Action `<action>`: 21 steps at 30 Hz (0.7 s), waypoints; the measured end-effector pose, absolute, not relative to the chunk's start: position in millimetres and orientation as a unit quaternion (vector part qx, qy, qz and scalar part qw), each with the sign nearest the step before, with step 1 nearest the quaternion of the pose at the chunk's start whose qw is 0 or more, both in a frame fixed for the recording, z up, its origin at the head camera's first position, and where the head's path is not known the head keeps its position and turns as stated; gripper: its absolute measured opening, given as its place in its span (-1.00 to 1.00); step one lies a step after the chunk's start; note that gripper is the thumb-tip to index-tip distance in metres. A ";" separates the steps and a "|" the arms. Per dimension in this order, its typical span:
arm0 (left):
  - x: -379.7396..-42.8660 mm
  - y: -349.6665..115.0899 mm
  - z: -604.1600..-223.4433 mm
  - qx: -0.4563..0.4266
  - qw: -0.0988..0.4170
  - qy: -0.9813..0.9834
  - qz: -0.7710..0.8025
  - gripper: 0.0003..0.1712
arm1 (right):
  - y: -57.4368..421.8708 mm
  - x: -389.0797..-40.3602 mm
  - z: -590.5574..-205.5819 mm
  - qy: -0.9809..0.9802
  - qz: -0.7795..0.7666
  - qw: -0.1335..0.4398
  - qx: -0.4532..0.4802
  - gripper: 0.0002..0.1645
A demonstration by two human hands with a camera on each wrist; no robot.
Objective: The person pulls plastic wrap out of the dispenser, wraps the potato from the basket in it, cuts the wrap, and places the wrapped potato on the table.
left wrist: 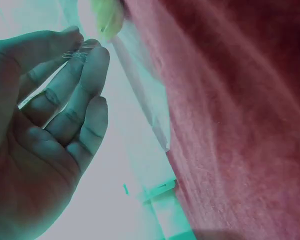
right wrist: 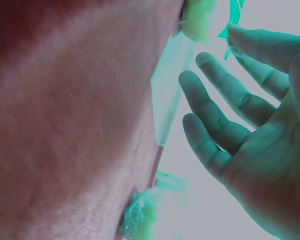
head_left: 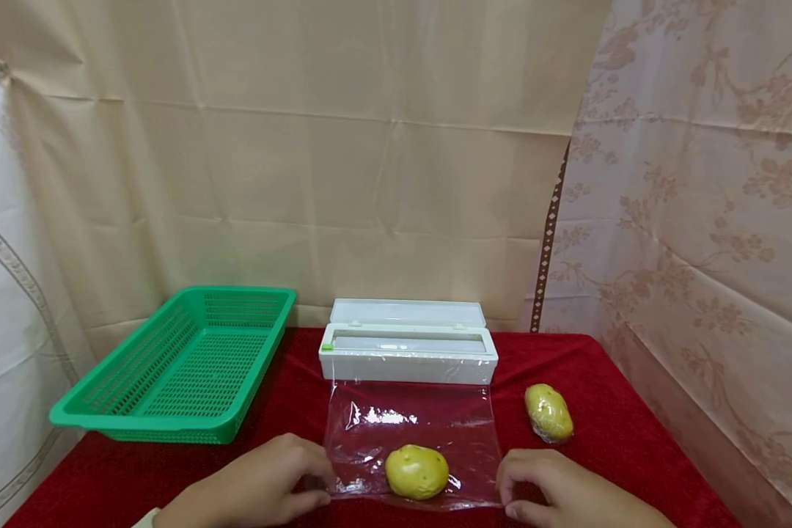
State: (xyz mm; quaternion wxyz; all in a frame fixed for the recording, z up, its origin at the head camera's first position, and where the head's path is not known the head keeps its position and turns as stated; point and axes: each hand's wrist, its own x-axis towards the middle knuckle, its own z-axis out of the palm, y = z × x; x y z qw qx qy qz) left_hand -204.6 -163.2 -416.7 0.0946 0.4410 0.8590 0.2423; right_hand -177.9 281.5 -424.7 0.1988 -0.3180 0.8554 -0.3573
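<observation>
Look, the left hand and right hand each pinch a near corner of clear film between thumb and fingers. On it, between them, sits a potato; behind stands a white dispenser. Another, wrapped potato lies on the red-covered worktop.

Pale cuff or band at left wrist.

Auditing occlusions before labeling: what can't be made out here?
- Head: near corners of the clear film, hidden by the left hand and right hand.
- Head: bottom inside the white box, hidden by its front wall.
- Left wrist: yellow potato, cut off by the top edge.
- Right wrist: wrapped potato, washed out by glare, cut off by the bottom edge.
</observation>
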 end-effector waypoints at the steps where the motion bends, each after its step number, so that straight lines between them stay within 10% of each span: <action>1: -205.9 -162.2 -416.0 0.442 0.086 0.860 0.242 -0.92 | 281.7 -178.9 -424.0 0.859 -0.354 0.197 -0.312 -0.92; 21: -227.7 -152.9 -430.4 0.353 0.087 0.859 0.361 -0.81 | 274.2 -198.6 -444.8 0.835 -0.436 0.148 -0.303 -0.95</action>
